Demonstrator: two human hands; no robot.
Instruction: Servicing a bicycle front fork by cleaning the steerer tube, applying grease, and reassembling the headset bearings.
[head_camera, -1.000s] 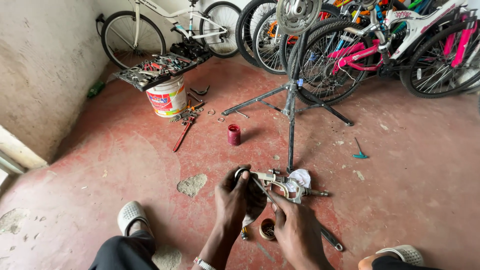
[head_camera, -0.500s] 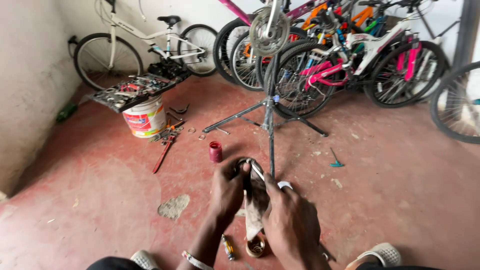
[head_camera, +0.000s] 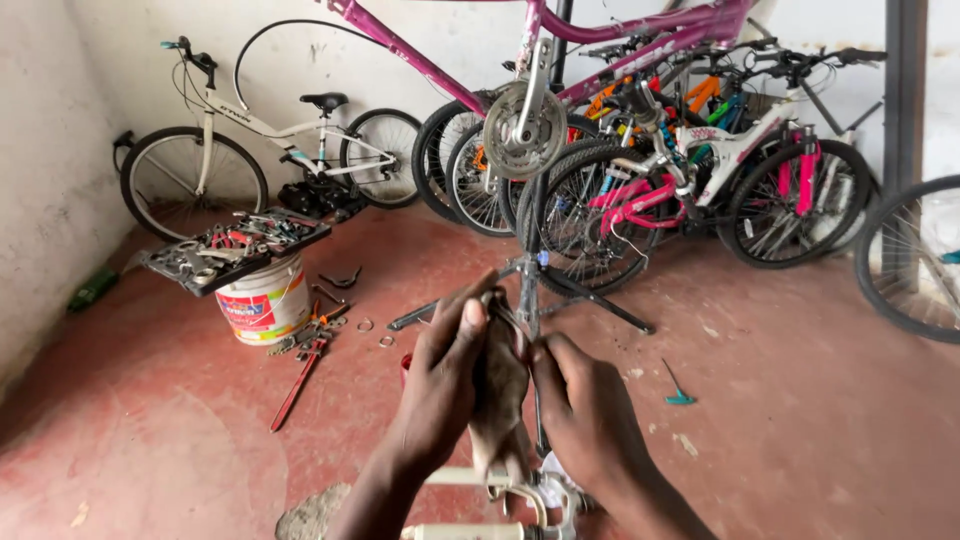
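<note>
My left hand (head_camera: 445, 385) and my right hand (head_camera: 585, 415) are raised together at the bottom middle, both closed around a dirty grey rag (head_camera: 498, 395) wrapped over a small metal bicycle part (head_camera: 510, 322) whose tip pokes out at the top. Below them sits a white and chrome bicycle component (head_camera: 500, 500) near the bottom edge. Right behind the hands stands a black repair stand (head_camera: 530, 270) carrying a magenta bicycle frame (head_camera: 600, 40) with a chainring (head_camera: 518, 130).
A white bucket (head_camera: 262, 300) topped by a tool tray (head_camera: 235, 245) stands at the left, with pliers, rings and a red-handled tool (head_camera: 300, 380) on the red floor. A white bicycle (head_camera: 260, 150) leans on the back wall; several bicycles crowd the right. A teal hex key (head_camera: 678, 388) lies right.
The camera has tilted up and the hands have risen with the rag and part, so the stand and bicycles fill more of the view. The small red can is now hidden behind my left hand.
</note>
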